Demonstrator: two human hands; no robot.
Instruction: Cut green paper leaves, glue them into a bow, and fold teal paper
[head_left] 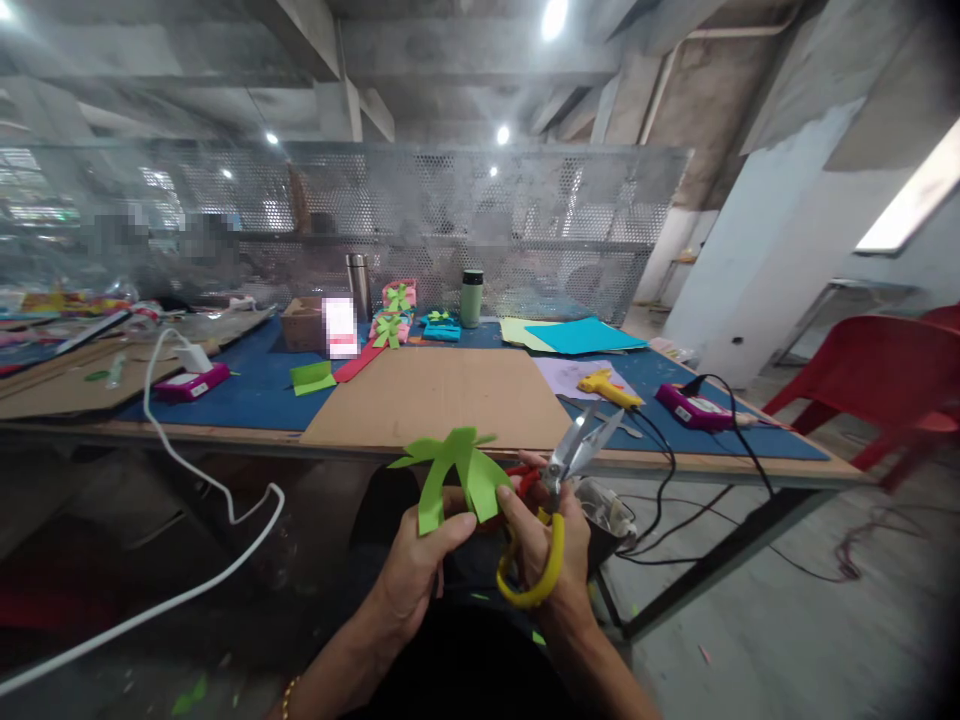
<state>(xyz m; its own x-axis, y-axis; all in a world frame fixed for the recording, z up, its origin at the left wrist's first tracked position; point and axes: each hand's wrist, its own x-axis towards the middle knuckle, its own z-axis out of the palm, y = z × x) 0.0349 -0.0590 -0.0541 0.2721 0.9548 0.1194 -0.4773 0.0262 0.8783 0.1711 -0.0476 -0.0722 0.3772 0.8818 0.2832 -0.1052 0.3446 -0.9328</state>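
Observation:
A bright green leaf-like cutout with several long strips is pinched in my left hand, thumb on its front, just before the table edge. My right hand holds a pair of scissors, with a yellow loop low across the palm and red showing near the fingers. The blades stand apart, pointing up and away with nothing between them. My right fingertips touch the cutout's right strip. Part of the fingers of both hands is hidden behind the cutout and scissors.
A brown cardboard sheet lies on the blue tabletop. Right of it are a yellow glue gun and a purple box with a black cable. Green-bowed pieces, a green bottle and blue sheets stand behind. A white cable hangs left.

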